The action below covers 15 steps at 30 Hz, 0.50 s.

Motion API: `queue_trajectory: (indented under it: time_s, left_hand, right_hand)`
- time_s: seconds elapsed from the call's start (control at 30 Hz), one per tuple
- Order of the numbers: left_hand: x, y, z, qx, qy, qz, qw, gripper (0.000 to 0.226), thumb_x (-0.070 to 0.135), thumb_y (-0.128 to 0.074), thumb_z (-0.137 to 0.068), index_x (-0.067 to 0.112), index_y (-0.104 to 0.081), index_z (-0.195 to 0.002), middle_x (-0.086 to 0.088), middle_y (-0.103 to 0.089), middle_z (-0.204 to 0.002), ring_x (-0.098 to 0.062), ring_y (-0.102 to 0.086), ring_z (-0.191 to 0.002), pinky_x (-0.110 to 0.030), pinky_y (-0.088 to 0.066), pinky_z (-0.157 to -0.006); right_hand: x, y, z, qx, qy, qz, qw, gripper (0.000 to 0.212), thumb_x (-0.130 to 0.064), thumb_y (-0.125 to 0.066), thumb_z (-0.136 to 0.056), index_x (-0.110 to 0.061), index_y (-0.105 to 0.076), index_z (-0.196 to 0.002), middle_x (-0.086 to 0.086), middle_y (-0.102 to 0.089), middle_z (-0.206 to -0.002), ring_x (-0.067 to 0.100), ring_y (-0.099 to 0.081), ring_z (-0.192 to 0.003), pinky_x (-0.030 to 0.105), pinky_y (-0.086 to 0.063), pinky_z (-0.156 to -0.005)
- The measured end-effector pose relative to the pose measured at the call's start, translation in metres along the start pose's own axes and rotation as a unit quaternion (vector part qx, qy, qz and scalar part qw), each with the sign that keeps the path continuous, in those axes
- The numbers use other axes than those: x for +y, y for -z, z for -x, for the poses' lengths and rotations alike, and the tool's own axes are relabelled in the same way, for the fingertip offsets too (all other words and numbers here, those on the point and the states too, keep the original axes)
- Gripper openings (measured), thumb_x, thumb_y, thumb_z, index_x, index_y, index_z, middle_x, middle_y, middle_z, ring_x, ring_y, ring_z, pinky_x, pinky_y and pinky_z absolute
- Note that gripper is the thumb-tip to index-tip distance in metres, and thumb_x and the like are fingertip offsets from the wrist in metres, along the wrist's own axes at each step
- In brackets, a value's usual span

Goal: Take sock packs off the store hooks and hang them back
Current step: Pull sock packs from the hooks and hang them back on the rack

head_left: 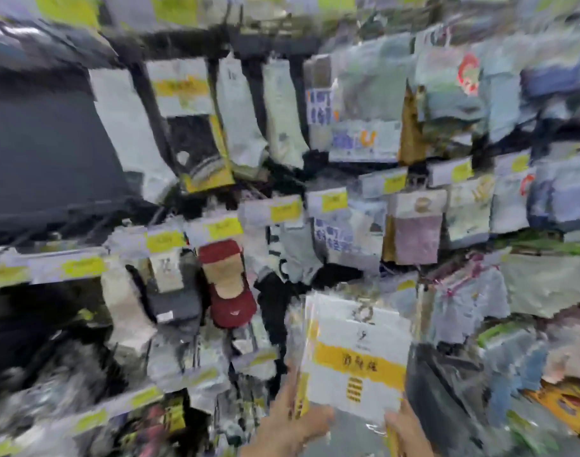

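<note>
Low on the right of the crowded sock rack (216, 47), both hands hold a small stack of sock packs (358, 351), white card with a yellow band, face toward the person. The left hand (290, 418) grips the stack's lower left edge, with its thumb across the front. The right hand (405, 430) clasps the lower right corner.

Heavy blur hides the hook and the hanger holes, so it cannot be told whether the stack hangs on a hook or is free. A yellow price tag (406, 285) sits just above the stack's top edge, which likely marks the hook row.

To do this step well, the person should square the packs so that their holes line up. The weight is best carried from below, and the stack should travel straight along the hook, not at a tilt. Neighbouring bags (470, 305) hang close on the right and the red sock pack (227, 285) on the left, so a sideways swing could snag them.
</note>
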<state>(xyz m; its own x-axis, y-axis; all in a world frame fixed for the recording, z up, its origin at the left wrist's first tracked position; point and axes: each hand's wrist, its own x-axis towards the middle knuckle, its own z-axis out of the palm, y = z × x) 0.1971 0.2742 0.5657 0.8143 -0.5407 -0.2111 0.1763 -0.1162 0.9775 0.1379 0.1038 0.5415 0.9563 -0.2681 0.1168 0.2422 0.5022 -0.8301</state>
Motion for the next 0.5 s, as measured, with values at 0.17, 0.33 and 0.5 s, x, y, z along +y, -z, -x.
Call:
queue_trajectory:
  time_s: [0.17, 0.33, 0.5]
  left_hand:
    - [0.067, 0.071, 0.022, 0.143, -0.125, 0.052, 0.980, 0.114, 0.032, -0.082, -0.024, -0.004, -0.054, -0.129, -0.026, -0.068, -0.120, -0.033, -0.066, -0.113, -0.042, -0.052, -0.097]
    - [0.116, 0.132, 0.042, 0.186, -0.288, 0.058, 0.937, 0.072, 0.020, -0.082, -0.036, 0.005, -0.058, -0.102, -0.003, -0.077, -0.078, 0.001, -0.068, -0.062, -0.011, -0.052, -0.058]
    - [0.138, 0.166, 0.045, 0.212, -0.343, 0.067, 0.912, 0.087, 0.038, -0.082, -0.029, 0.019, -0.057, -0.109, 0.001, -0.078, -0.092, -0.006, -0.074, -0.081, -0.017, -0.054, -0.066]
  right_hand:
    - [-0.022, -0.115, -0.029, -0.058, 0.158, 0.230, 0.959, 0.041, 0.023, -0.027, -0.094, 0.021, -0.037, -0.134, 0.044, -0.041, -0.137, 0.008, -0.060, -0.093, -0.001, -0.044, -0.071]
    - [-0.049, -0.196, -0.045, 0.000, 0.137, 0.315, 0.939, 0.062, -0.046, -0.075, -0.055, -0.033, -0.062, -0.114, -0.008, -0.070, -0.104, -0.004, -0.063, -0.084, 0.010, -0.048, -0.066]
    - [-0.065, -0.243, -0.062, 0.001, 0.229, 0.369, 0.901, 0.070, -0.047, -0.083, -0.040, -0.051, -0.058, -0.105, -0.019, -0.067, -0.099, -0.004, -0.061, -0.089, 0.022, -0.054, -0.066]
